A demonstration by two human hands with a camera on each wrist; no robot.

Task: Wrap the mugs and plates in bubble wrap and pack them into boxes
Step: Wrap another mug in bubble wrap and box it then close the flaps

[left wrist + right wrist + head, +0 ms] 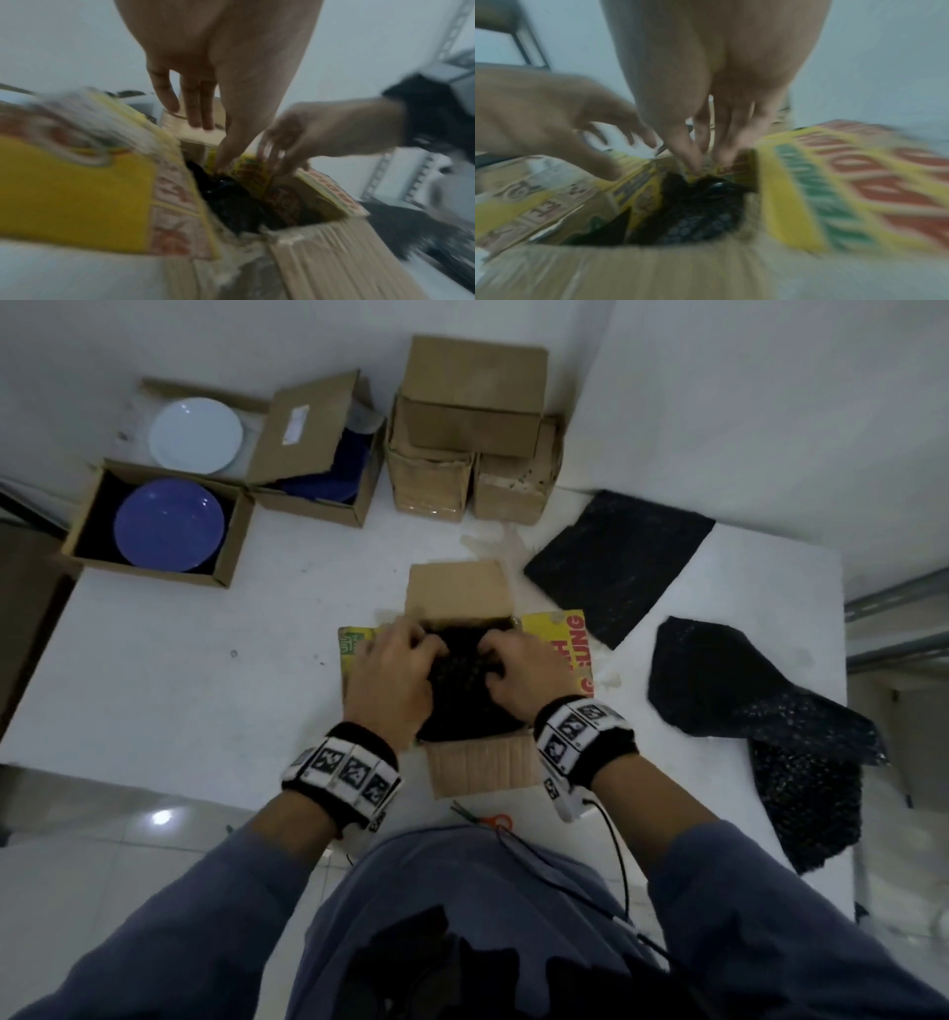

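Note:
An open cardboard box [477, 765] with yellow printed flaps [560, 634] stands on the white table in front of me. Inside lies a bundle in black bubble wrap [462, 695]; what it wraps is hidden. My left hand [411, 649] and right hand [500, 660] both reach into the box and press on the bundle from either side. In the blurred left wrist view, the left hand [210, 146] points its fingers down at the bundle [231, 203]. In the right wrist view, the right hand [706, 164] touches the wrap [695, 219] near the far flap.
A blue plate [169, 526] sits in an open box at the far left, beside a white plate [196, 434] and another open box [318, 454]. Closed boxes [472, 428] are stacked at the back. Black bubble wrap sheets [616, 562] [744, 690] lie right. Scissors [493, 820] rest at the near edge.

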